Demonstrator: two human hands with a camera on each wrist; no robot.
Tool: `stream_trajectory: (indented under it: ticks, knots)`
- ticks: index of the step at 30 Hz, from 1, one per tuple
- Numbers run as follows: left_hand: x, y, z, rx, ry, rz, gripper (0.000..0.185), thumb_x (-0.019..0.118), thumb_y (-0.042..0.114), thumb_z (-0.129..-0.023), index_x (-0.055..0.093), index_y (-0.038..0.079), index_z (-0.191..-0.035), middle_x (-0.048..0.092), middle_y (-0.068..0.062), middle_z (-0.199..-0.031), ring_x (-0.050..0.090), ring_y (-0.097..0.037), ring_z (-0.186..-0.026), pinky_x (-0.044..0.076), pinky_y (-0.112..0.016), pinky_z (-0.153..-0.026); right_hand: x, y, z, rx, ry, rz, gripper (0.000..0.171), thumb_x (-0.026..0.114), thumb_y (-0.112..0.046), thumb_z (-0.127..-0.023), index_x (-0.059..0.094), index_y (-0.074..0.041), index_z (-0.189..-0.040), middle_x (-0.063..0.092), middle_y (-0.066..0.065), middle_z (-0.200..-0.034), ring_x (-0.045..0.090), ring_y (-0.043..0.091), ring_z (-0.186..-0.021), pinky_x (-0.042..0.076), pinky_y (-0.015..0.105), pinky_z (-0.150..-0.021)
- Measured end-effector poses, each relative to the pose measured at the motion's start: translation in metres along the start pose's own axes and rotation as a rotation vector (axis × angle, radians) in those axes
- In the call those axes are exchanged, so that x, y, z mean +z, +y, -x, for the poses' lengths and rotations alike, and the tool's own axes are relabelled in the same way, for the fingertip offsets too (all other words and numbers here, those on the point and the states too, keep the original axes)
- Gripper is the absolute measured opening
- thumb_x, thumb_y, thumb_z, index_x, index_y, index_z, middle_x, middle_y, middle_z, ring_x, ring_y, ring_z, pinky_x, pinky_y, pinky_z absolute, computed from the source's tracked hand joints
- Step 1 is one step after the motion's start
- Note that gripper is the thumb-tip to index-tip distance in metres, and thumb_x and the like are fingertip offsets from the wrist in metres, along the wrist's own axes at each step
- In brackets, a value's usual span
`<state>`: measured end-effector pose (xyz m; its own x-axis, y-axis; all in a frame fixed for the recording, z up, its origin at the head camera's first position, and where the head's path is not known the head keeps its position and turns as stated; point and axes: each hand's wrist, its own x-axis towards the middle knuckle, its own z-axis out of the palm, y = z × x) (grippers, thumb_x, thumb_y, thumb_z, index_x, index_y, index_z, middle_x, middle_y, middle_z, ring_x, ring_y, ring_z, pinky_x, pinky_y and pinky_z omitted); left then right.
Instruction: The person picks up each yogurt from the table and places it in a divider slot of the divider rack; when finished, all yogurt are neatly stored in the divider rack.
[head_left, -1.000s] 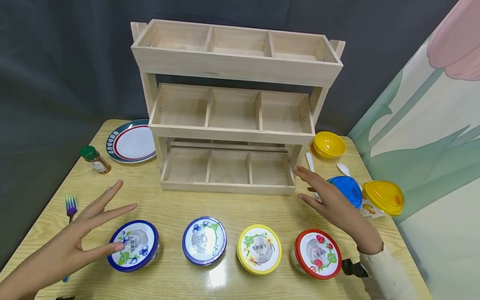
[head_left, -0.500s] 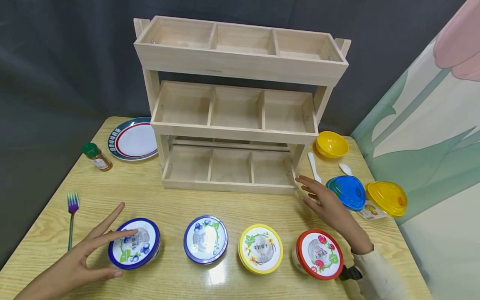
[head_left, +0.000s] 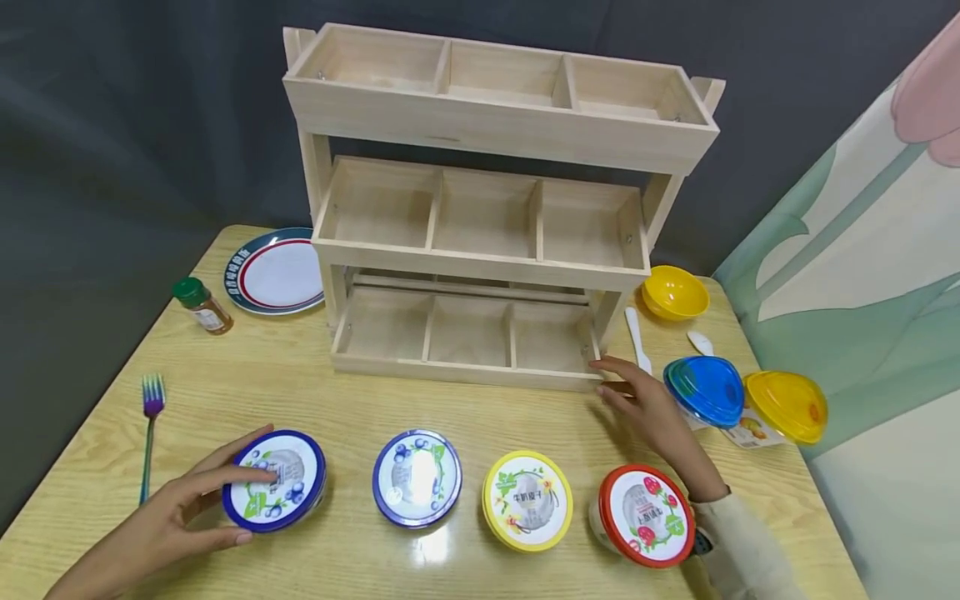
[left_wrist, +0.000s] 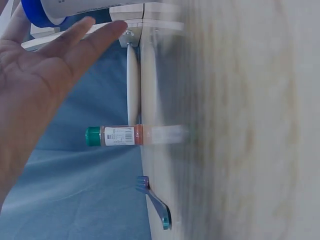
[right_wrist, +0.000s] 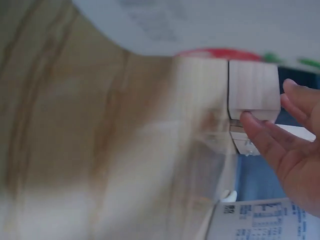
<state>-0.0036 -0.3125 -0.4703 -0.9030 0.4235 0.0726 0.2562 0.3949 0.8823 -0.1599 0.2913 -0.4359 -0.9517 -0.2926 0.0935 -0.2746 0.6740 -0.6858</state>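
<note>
Low at the left of the head view, my left hand (head_left: pixel 180 508) spreads around a blue-rimmed blueberry pudding tub (head_left: pixel 276 482). One finger overlaps its lid, and the thumb lies along the near edge. The left wrist view has the tub's white side and blue lid above the extended fingers. At the lower right corner of a wooden three-tier rack (head_left: pixel 465 375), my right hand (head_left: pixel 652 408) has its fingertips right at the bottom box, one at the rim, the thumb lower. A second blueberry tub (head_left: pixel 417 479), a yellow-rimmed tub (head_left: pixel 528 501) and a red-rimmed strawberry tub (head_left: pixel 647 516) complete the row.
A fork (head_left: pixel 152 425), a green-capped spice jar (head_left: pixel 202 306) and a plate (head_left: pixel 281 271) lie left of the rack. To its right are a yellow bowl (head_left: pixel 675 293), a white plastic knife (head_left: pixel 637 340), a spoon (head_left: pixel 701 342), a blue-lidded container (head_left: pixel 705 390) and a yellow-lidded one (head_left: pixel 786 407).
My left hand has come down and right to the left blueberry tub. My right hand has lowered, its fingertips now at the bottom box's corner. The head view has shifted slightly; the tubs have stayed put.
</note>
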Motion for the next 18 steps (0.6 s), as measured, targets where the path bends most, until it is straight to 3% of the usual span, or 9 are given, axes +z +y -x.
stream_trajectory:
  ticks: [4, 10, 18]
  knots:
    - [0.001, -0.008, 0.004, -0.048, 0.005, 0.023, 0.062, 0.079, -0.013, -0.09, 0.069, 0.014, -0.145, 0.034, 0.034, -0.16, 0.023, 0.023, -0.139, 0.043, -0.011, -0.1, 0.006, 0.004, -0.002, 0.013, 0.056, -0.03, 0.029, 0.065, 0.004, -0.106, 0.07, 0.004, -0.135, 0.059, 0.032, -0.148, 0.068, 0.05, -0.123, 0.057, 0.055, -0.097]
    - [0.001, -0.013, 0.005, -0.047, -0.006, 0.074, 0.062, 0.077, -0.016, -0.09, 0.068, 0.011, -0.145, 0.036, 0.031, -0.16, 0.024, 0.022, -0.139, 0.043, -0.013, -0.102, 0.009, 0.008, -0.003, 0.075, 0.089, -0.045, 0.027, 0.064, 0.004, -0.107, 0.072, 0.002, -0.133, 0.063, 0.027, -0.146, 0.06, 0.046, -0.134, 0.056, 0.051, -0.1]
    - [0.001, -0.014, 0.004, -0.035, -0.016, 0.098, 0.063, 0.076, -0.018, -0.09, 0.067, 0.01, -0.145, 0.039, 0.029, -0.16, 0.023, 0.022, -0.141, 0.042, -0.011, -0.103, 0.009, 0.01, -0.003, 0.143, 0.084, -0.099, 0.027, 0.063, -0.005, -0.11, 0.072, 0.0, -0.135, 0.06, 0.026, -0.149, 0.065, 0.045, -0.128, 0.061, 0.026, -0.091]
